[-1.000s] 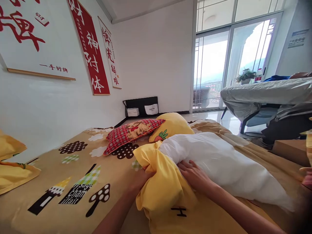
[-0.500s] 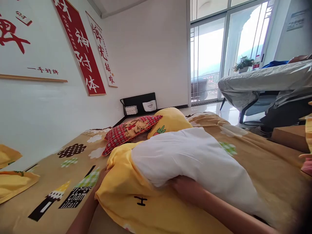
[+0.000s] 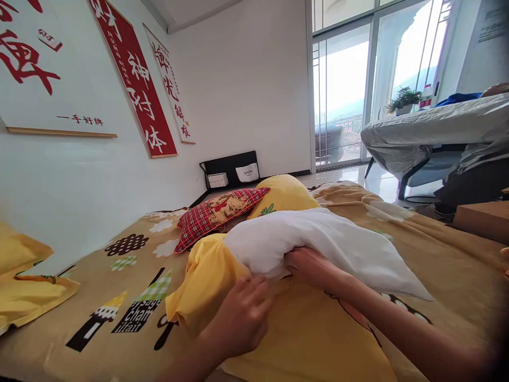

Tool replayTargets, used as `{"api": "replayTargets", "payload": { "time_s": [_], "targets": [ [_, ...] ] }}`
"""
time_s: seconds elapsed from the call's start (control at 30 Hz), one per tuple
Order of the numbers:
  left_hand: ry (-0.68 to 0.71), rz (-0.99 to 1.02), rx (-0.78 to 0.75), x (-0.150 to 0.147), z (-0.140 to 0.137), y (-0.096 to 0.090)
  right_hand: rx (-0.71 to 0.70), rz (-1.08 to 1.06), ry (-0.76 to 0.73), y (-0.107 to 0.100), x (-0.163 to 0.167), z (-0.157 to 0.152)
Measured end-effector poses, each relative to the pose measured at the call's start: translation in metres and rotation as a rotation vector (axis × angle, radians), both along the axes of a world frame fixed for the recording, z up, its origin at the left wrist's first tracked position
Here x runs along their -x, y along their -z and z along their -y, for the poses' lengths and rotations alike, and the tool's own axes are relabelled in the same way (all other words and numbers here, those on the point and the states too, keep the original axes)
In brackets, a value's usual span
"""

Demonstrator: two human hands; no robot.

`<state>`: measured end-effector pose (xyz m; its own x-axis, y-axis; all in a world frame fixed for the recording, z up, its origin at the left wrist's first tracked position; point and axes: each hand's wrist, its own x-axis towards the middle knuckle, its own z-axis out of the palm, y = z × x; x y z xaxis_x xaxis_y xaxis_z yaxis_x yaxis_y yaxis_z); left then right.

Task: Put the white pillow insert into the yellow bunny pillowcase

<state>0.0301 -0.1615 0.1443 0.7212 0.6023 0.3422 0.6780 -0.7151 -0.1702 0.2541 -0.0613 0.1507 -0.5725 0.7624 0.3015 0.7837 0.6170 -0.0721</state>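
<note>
Gripping white pillow — right hand | left hand flat on yellow pillowcase

The bed has open surface on the left, between the wall and the yellow pillowcase; a hand can pass there freely. At the near left edge lie folded yellow covers. On the far side, the red checked pillow and a yellow pillow lie just behind the white pillow and close that way. To the right of the white pillow the bed is bare up to its edge. Beyond this edge stand a cardboard box and a covered desk.
</note>
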Motion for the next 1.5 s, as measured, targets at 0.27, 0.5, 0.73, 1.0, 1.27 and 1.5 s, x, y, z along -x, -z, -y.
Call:
{"api": "replayTargets", "payload": {
  "time_s": [0.27,0.5,0.73,1.0,1.27,1.5],
  "targets": [
    [-0.373,0.075,0.244,0.017,-0.067,0.058,-0.615,0.036,0.083,-0.001,-0.057,-0.019],
    [-0.301,0.055,0.218,-0.018,-0.054,0.088,-0.316,0.109,0.085,0.038,-0.077,-0.045],
    [-0.201,-0.087,0.229,-0.105,-0.044,0.092,-0.258,0.056,-0.020,0.005,-0.026,-0.025],
    [-0.218,-0.282,0.436,-0.114,-0.009,0.034,-0.097,-0.148,-0.370,-0.006,0.019,0.005],
    [-0.435,-0.332,0.363,-0.045,0.021,-0.020,0.048,0.136,-0.251,0.028,-0.001,-0.008],
    [-0.042,-0.141,0.129,-0.085,0.012,0.006,0.006,0.151,-0.356,0.002,0.046,0.003]
  ]
}}
